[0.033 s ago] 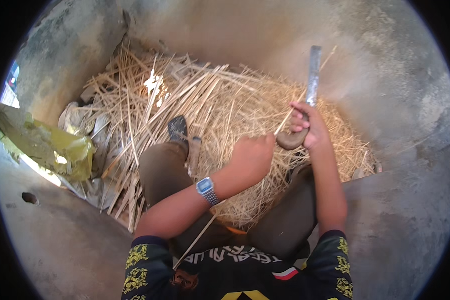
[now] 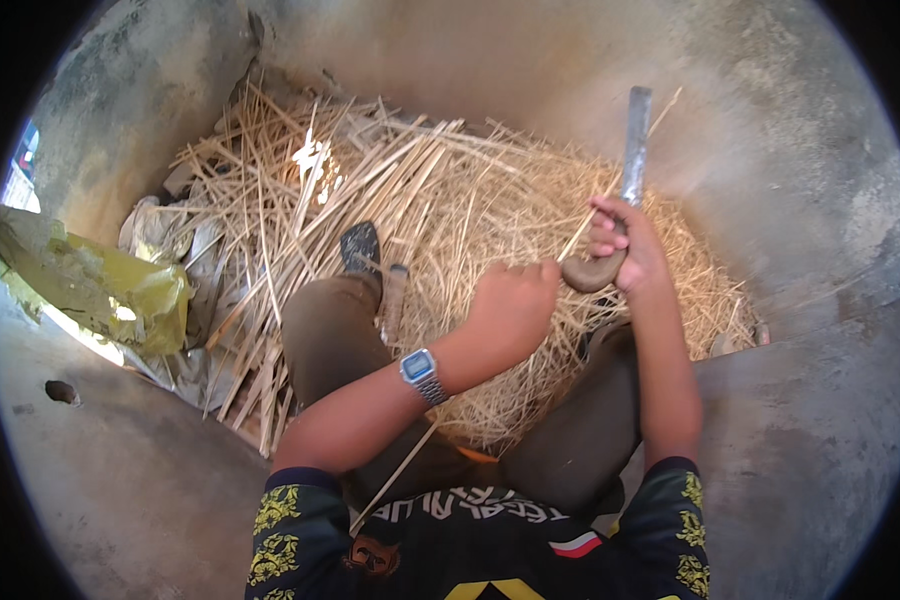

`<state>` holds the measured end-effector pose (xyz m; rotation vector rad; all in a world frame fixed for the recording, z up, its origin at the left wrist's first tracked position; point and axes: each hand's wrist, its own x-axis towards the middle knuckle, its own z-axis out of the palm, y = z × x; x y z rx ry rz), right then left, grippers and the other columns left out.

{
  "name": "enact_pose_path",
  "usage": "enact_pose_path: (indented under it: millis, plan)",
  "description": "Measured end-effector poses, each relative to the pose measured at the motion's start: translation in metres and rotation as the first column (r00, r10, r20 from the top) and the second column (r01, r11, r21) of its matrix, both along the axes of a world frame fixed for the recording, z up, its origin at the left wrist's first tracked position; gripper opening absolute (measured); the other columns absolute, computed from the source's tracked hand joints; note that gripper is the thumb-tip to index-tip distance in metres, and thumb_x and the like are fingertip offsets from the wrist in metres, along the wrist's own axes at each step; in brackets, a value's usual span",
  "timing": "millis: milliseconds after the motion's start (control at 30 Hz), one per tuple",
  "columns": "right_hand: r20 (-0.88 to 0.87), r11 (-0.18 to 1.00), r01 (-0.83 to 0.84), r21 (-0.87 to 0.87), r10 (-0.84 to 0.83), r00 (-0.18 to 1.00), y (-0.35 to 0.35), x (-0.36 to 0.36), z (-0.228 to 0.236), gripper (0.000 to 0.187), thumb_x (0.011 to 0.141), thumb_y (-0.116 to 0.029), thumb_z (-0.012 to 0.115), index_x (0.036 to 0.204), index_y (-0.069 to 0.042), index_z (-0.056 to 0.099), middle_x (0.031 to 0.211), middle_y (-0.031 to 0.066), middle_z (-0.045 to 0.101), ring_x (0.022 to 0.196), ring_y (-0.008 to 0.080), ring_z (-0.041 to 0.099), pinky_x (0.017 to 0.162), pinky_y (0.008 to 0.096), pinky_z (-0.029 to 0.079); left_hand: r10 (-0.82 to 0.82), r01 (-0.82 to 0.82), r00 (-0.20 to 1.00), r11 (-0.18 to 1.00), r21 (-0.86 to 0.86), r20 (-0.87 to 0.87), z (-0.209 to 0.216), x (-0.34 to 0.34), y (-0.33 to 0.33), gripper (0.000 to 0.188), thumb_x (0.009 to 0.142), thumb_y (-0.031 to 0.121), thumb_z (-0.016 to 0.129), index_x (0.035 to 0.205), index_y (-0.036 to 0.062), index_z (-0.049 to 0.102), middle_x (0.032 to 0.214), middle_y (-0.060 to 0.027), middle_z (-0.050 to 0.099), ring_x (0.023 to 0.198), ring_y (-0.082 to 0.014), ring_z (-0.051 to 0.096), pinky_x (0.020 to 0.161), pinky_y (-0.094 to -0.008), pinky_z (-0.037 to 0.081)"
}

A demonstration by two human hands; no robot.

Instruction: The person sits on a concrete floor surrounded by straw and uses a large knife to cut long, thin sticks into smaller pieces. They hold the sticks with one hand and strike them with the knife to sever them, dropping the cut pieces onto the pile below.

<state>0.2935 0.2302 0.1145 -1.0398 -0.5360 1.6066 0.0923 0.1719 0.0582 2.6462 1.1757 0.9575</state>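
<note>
My left hand [image 2: 515, 310], with a watch on its wrist, is closed in a fist round a thin bamboo strip [image 2: 398, 470]. The strip runs slantwise from my shirt front, through the fist and up past the blade. My right hand [image 2: 630, 245] wraps round a knife [image 2: 636, 145] with a curved brown handle, and its grey blade points away from me. The strip passes close along the knife, but the fingers hide whether they touch. Both hands are side by side above my lap, over a heap of pale shavings [image 2: 490, 220].
Loose bamboo strips [image 2: 260, 230] lie at the left. A brown wooden-handled tool [image 2: 393, 305] rests beside my dark shoe [image 2: 360, 247]. Grey concrete walls [image 2: 790, 150] curve around me. A torn yellow sheet [image 2: 100, 285] hangs at the opening on the left.
Both hands, with the knife and the strip, sit very slightly farther right. Their grips look the same.
</note>
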Motion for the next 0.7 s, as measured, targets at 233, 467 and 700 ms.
enact_pose_path:
  millis: [233, 467, 700]
  plan:
    - [-0.051, 0.994, -0.109, -0.028, 0.108, 0.993, 0.007, -0.007, -0.002, 0.014, 0.095, -0.014, 0.057, 0.094, 0.000, 0.057, 0.062, -0.0028, 0.047, 0.043, 0.0032, 0.039, 0.041, 0.0209, 0.034, 0.356, -0.247, 0.882, 0.907, 0.341, -0.308, -0.003, 0.014, -0.015, 0.024, 0.081, 0.012, 0.061, 0.100, -0.0029, 0.062, 0.073, -0.0036, 0.057, 0.068, -0.0180, 0.056, 0.071, -0.0328, 0.040]
    - [0.030, 0.990, -0.119, -0.078, 0.121, 0.992, 0.012, -0.013, -0.007, 0.018, 0.094, -0.016, 0.062, 0.092, 0.001, 0.057, 0.060, -0.0021, 0.047, 0.041, 0.0027, 0.037, 0.041, 0.0204, 0.033, 0.436, -0.227, 0.737, 0.880, 0.418, -0.517, -0.004, 0.019, -0.023, 0.029, 0.085, 0.013, 0.059, 0.105, -0.0075, 0.062, 0.077, -0.0078, 0.059, 0.071, -0.0216, 0.057, 0.083, -0.0410, 0.043]
    - [0.004, 0.990, -0.108, -0.095, 0.109, 0.994, 0.011, -0.012, -0.006, 0.018, 0.094, -0.016, 0.062, 0.094, 0.001, 0.056, 0.060, -0.0015, 0.048, 0.041, 0.0027, 0.038, 0.040, 0.0204, 0.033, 0.254, -0.217, 0.838, 0.967, 0.133, -0.482, -0.002, 0.017, -0.018, 0.027, 0.084, 0.015, 0.064, 0.104, -0.0032, 0.060, 0.080, -0.0109, 0.064, 0.072, -0.0212, 0.063, 0.085, -0.0417, 0.044]
